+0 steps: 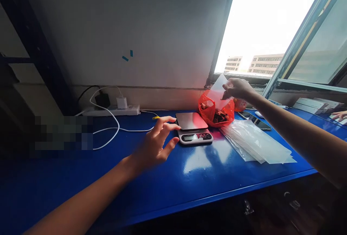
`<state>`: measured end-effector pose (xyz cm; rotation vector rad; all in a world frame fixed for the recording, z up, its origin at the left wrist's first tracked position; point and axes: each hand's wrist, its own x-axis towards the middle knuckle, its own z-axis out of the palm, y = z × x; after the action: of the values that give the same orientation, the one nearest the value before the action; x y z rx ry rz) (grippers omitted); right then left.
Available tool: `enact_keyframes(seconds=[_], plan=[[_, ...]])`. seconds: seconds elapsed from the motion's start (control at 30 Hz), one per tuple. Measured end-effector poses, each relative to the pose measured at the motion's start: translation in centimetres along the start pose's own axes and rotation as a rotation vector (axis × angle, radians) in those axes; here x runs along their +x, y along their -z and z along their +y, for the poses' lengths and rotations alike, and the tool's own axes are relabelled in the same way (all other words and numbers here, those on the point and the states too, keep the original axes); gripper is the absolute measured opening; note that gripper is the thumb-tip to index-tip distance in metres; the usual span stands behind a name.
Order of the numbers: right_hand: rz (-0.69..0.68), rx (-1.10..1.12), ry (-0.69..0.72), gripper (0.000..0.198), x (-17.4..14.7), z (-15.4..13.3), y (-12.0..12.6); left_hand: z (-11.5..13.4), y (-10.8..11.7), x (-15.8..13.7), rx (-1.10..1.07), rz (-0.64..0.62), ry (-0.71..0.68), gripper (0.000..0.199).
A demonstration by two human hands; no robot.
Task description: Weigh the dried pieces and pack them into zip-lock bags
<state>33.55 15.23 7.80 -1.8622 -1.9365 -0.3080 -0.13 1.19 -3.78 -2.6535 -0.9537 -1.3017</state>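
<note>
My right hand pinches the upper part of a frosted clear plastic bag. The bag hangs over an open red plastic bag, its lower end at the red bag's mouth. Dark brown dried pieces show inside the red bag; I cannot make out their kind. Just left of it sits a kitchen scale with a bare metal plate and a small display. My left hand is beside the scale's left edge, fingers apart and holding nothing. Whether its fingertips touch the scale is unclear.
Several flat clear plastic bags lie stacked right of the scale, with a phone behind them. A power strip with chargers and a white cable lies along the wall. Another person's hand shows at the far right, near white boxes.
</note>
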Motion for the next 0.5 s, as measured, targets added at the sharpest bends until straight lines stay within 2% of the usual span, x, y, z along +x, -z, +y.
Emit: enact_keyframes(seconds=[0.07,0.23,0.37,0.5], plan=[[0.035,-0.116,0.017,0.031,0.1,-0.6,0.0,0.0,0.2,0.0,0.017,-0.007,-0.026,0.021],[-0.051,-0.307,0.083,0.033,-0.2,-1.3,0.2,0.2,0.6,0.1,0.048,-0.013,-0.070,0.018],[0.030,-0.353,0.047,0.046,-0.2,-1.0,1.1,0.0,0.6,0.2,0.040,-0.032,-0.052,0.018],[-0.001,-0.373,0.086,0.046,-0.6,-0.4,1.3,-0.3,0.5,0.3,0.038,-0.089,-0.023,0.019]])
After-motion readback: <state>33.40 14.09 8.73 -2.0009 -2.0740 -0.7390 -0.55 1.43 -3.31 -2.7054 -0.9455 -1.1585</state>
